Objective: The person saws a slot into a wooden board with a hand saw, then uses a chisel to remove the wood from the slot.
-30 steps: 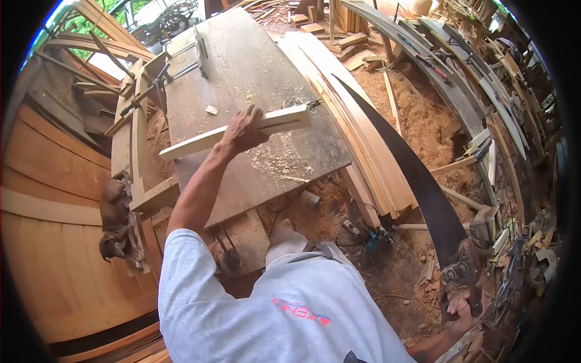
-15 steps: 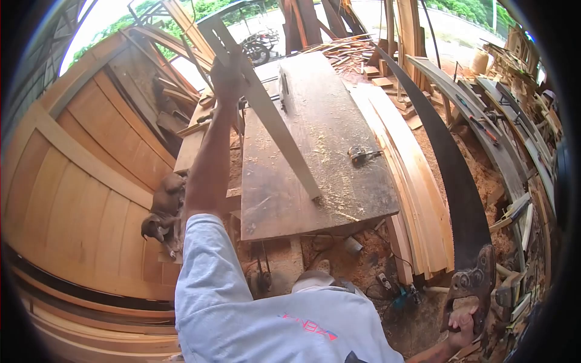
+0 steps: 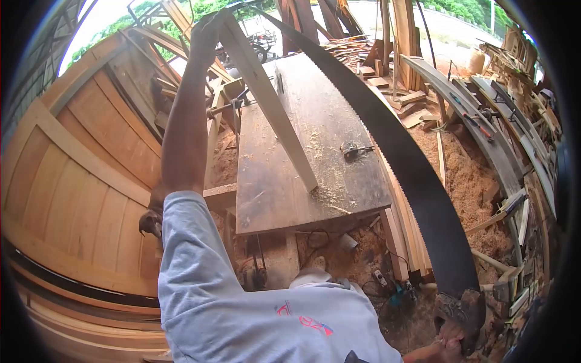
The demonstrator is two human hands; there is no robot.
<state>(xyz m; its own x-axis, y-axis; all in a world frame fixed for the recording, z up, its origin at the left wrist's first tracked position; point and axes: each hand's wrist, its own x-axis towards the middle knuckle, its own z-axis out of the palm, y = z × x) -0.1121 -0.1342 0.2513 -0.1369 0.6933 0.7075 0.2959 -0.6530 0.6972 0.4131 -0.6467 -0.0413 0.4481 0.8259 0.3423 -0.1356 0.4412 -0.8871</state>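
Observation:
My left hand is raised at the far left of the worktable, its fingers closed around the upper end of a long wooden board. That board stands tilted, and its lower end rests on the sawdust-strewn tabletop. Low on the right, my right hand grips the handle of a large handsaw. The saw's dark, toothed blade slants up and left across the table's right side, with its tip near the board's upper end. Part of the saw handle hides my fingers.
A small dark metal tool lies on the tabletop. Long planks are stacked along the table's right. Wooden door panels lean at left, with a dog beside them. Scrap wood and sawdust cover the ground at right.
The saw has swung left, its tip now close to the board's upper end. My left hand has moved up and slightly left with the board. More of the dog is now hidden behind my arm.

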